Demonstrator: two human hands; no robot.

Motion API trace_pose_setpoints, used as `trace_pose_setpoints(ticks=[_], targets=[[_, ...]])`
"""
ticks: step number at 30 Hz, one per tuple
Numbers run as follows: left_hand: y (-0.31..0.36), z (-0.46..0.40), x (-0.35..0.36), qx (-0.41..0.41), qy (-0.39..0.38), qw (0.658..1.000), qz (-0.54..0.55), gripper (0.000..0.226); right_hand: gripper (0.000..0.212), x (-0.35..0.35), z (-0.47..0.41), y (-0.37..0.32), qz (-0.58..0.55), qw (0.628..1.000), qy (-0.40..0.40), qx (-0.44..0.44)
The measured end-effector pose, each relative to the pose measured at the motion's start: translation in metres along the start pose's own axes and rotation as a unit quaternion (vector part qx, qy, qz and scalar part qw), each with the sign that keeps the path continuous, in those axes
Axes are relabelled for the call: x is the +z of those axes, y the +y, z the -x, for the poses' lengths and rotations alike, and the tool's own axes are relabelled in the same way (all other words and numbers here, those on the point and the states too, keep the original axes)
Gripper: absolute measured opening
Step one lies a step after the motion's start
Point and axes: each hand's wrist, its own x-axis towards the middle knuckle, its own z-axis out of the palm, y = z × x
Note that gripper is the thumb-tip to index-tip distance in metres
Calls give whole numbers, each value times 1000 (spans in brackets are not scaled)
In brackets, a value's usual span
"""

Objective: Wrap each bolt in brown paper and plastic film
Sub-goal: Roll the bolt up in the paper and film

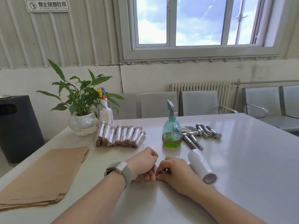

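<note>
bolt in hand: a wrapped bolt (155, 170) lies on the table between the two hands, mostly hidden by fingers; only a sliver of filmed surface shows.
film sheet: clear plastic film (146, 183) is spread flat on the table under and just in front of the hands, wrinkled at its near edge.
left hand: left hand (143, 164), fingers curled over the bolt's left end, pinching it and the film; watch on the wrist.
right hand: right hand (175, 171), fingers curled onto the bolt's right end, touching the left fingertips.
step (judged): rolling or tucking film round a paper-wrapped bolt; whether brown paper is on it cannot be told from here.
film roll: film roll (202, 166) lies on its side just beside the right hand.
done pile: finished bolts (120, 136), brown paper under film, stacked in a row beyond the hands.
bare stock: bare bolts (200, 134) lie loose behind and beside the spray bottle (171, 129); several remain, so the task looks well along but unfinished.
paper: brown paper sheets (43, 175) stacked at the left, well apart from the hands.
table: white table (242, 175), glossy.
risk 1: film clings to itself or the table and bunches, leaving a loose wrap.
risk 2: the round bolt slips on the glossy top if one hand lets go, undoing the turn.
risk 3: the right forearm nudges the film roll, which may roll toward the edge.
</note>
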Motion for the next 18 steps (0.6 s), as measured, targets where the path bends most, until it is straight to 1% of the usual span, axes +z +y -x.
trace_pose_setpoints(ticks=[3,4,6,8,12,18], targets=[[-1,-2,1,-8,-28,999,-35,39,24,1,1,2,-27,999,28,30],[-1,-3,1,-10,-34,998,-45,40,30,1,2,2,-39,998,33,37],[0,-5,0,-13,-42,997,-60,39,33,1,4,2,-30,999,35,14],[1,-4,1,-16,-45,997,-66,38,28,0,6,0,-11,999,32,-26],[-1,-4,2,-12,-49,997,-56,39,11,-6,7,0,-17,996,18,-85],[-2,-7,2,-18,-52,997,-56,38,9,-10,7,4,45,988,31,-147]])
